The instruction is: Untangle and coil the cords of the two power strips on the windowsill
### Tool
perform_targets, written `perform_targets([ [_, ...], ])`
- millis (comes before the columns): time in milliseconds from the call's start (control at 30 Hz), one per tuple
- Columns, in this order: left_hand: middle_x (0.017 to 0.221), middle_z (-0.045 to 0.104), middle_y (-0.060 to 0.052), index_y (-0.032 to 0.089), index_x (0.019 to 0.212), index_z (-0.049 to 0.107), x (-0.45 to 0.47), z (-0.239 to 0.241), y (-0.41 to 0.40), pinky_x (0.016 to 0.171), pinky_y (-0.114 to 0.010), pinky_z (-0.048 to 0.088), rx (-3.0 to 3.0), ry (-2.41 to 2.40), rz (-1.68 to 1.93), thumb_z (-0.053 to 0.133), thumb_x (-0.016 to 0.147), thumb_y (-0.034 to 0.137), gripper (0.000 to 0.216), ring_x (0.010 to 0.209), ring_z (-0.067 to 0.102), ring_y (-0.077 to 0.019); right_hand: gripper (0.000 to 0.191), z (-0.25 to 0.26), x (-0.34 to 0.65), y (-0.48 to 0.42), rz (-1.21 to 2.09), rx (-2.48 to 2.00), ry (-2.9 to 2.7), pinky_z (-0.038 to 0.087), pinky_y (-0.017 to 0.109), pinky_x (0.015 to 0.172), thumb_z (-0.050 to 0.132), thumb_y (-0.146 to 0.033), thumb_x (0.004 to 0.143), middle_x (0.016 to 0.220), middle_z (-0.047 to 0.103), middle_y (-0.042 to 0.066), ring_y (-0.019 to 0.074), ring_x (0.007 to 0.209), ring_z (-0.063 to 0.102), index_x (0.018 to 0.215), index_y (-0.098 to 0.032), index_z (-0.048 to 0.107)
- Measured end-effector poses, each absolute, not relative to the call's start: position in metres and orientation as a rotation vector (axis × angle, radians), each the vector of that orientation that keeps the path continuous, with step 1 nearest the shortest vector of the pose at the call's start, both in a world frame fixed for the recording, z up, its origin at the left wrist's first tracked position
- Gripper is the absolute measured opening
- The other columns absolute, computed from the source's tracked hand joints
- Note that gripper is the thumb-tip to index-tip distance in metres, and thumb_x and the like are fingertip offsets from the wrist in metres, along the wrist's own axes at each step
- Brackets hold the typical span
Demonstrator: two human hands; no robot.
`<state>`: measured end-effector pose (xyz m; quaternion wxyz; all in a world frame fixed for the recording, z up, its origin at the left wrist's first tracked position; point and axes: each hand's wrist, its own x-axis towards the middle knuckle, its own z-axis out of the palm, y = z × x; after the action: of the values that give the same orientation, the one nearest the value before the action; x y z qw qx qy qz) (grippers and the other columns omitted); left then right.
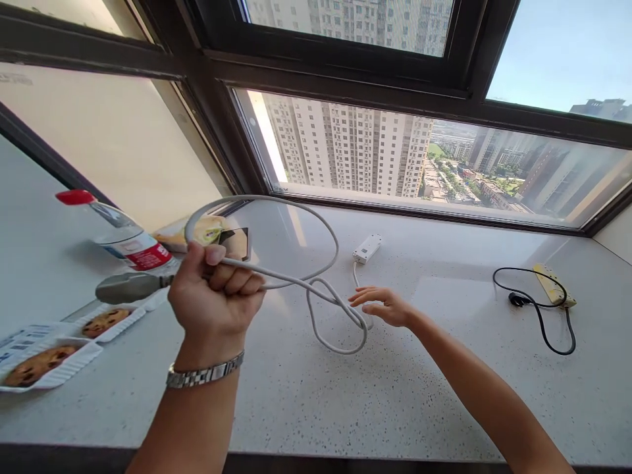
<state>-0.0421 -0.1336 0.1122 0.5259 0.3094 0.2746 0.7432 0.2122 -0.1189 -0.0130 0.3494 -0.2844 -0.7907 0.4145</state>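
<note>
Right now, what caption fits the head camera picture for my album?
Left hand gripping a looped white cord at a speckled counter, right hand open nearby.

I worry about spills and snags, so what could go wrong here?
The long white plastic-coated cable, gripped by the left hand, has crossing loops that could tangle. Pulling it might drag the white rectangular power strip, apparently attached. A leftward swing might knock the red-capped clear plastic bottle.
</note>
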Motion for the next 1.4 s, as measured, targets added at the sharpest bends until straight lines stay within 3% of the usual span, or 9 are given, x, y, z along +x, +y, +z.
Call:
perform_targets([
  [133, 0.037, 0.006, 0.009, 0.020, 0.061, 0.030, -0.047, 0.111, -0.127, 0.033, -0.021, 0.005, 0.708, 0.685, 1.788, 0.017, 0.100, 0.034, 0.043, 0.041, -0.006, -0.0097, 0.039, -0.014, 0.208, -0.150, 1.182, -0.637, -2.095, 0.047, 0.031, 0.073, 0.043, -0.048, 0.092, 0.085, 0.067, 0.006, 0.0188, 0.082, 0.061, 0.088, -0.019, 0.069],
  [200, 0.036, 0.006, 0.009, 0.020, 0.061, 0.030, -0.051, 0.110, -0.124, 0.034, -0.021, 0.005, 0.683, 0.703, 1.787, 0.017, 0.100, 0.033, 0.043, 0.042, -0.007, -0.0097, 0.037, -0.016, 0.215, -0.156, 1.027, -0.717, -2.111, 0.042, 0.026, 0.062, 0.046, -0.048, 0.091, 0.071, 0.060, 0.002, 0.0144, 0.066, 0.053, 0.081, -0.019, 0.066],
  [333, 0.036, 0.006, 0.010, 0.020, 0.061, 0.030, -0.062, 0.104, -0.119, 0.034, -0.021, 0.005, 0.675, 0.739, 1.764, 0.018, 0.099, 0.033, 0.043, 0.041, -0.007, -0.0094, 0.043, -0.018, 0.244, -0.153, 0.753, -0.942, -1.910, 0.031, 0.024, 0.052, 0.045, -0.052, 0.091, 0.057, 0.046, -0.002, 0.0111, 0.054, 0.038, 0.066, -0.019, 0.057],
  [500, 0.036, 0.008, 0.010, 0.020, 0.061, 0.034, -0.059, 0.080, -0.112, 0.034, -0.020, 0.008, 0.780, 0.725, 1.714, 0.036, 0.095, 0.037, 0.037, 0.038, -0.002, -0.0080, 0.046, -0.025, 0.272, -0.146, 0.668, -1.105, -1.700, 0.027, 0.025, 0.052, 0.054, -0.057, 0.083, 0.053, 0.040, -0.003, 0.0110, 0.053, 0.033, 0.057, -0.019, 0.053],
  [733, 0.041, 0.012, 0.012, 0.019, 0.059, 0.041, -0.005, 0.036, -0.129, 0.034, -0.018, 0.016, 1.011, 0.742, 1.404, 0.064, 0.075, 0.052, 0.044, 0.035, 0.010, -0.0041, 0.051, -0.043, 0.276, -0.150, 0.845, -1.088, -1.417, 0.033, 0.029, 0.058, 0.048, -0.065, 0.083, 0.057, 0.042, -0.001, 0.0140, 0.057, 0.035, 0.065, -0.020, 0.064],
  [867, 0.042, 0.019, 0.010, 0.018, 0.056, 0.045, 0.019, 0.018, -0.144, 0.036, -0.019, 0.018, 1.239, 0.845, 1.270, 0.060, 0.075, 0.057, 0.046, 0.037, 0.015, -0.0044, 0.056, -0.048, 0.277, -0.154, 0.882, -1.055, -1.301, 0.038, 0.032, 0.064, 0.038, -0.063, 0.088, 0.059, 0.040, 0.001, 0.0158, 0.059, 0.038, 0.066, -0.022, 0.067],
  [1100, 0.046, 0.032, 0.006, 0.016, 0.067, 0.058, 0.049, 0.004, -0.154, 0.041, -0.021, 0.021, 1.757, 0.962, 1.060, 0.049, 0.084, 0.050, 0.039, 0.042, 0.026, -0.0078, 0.042, -0.050, 0.275, -0.159, 0.943, -0.980, -1.257, 0.041, 0.033, 0.066, 0.048, -0.056, 0.084, 0.064, 0.048, 0.003, 0.0179, 0.065, 0.044, 0.070, -0.021, 0.068],
  [1400, 0.058, 0.054, -0.003, 0.017, 0.065, 0.054, 0.092, -0.018, -0.168, 0.051, -0.024, 0.026, 2.402, 1.139, 0.694, 0.040, 0.091, 0.033, 0.035, 0.053, 0.048, -0.0138, 0.041, -0.053, 0.270, -0.158, 1.007, -0.853, -1.005, 0.040, 0.031, 0.065, 0.055, -0.056, 0.082, 0.060, 0.039, -0.001, 0.0146, 0.060, 0.041, 0.061, -0.021, 0.052],
])
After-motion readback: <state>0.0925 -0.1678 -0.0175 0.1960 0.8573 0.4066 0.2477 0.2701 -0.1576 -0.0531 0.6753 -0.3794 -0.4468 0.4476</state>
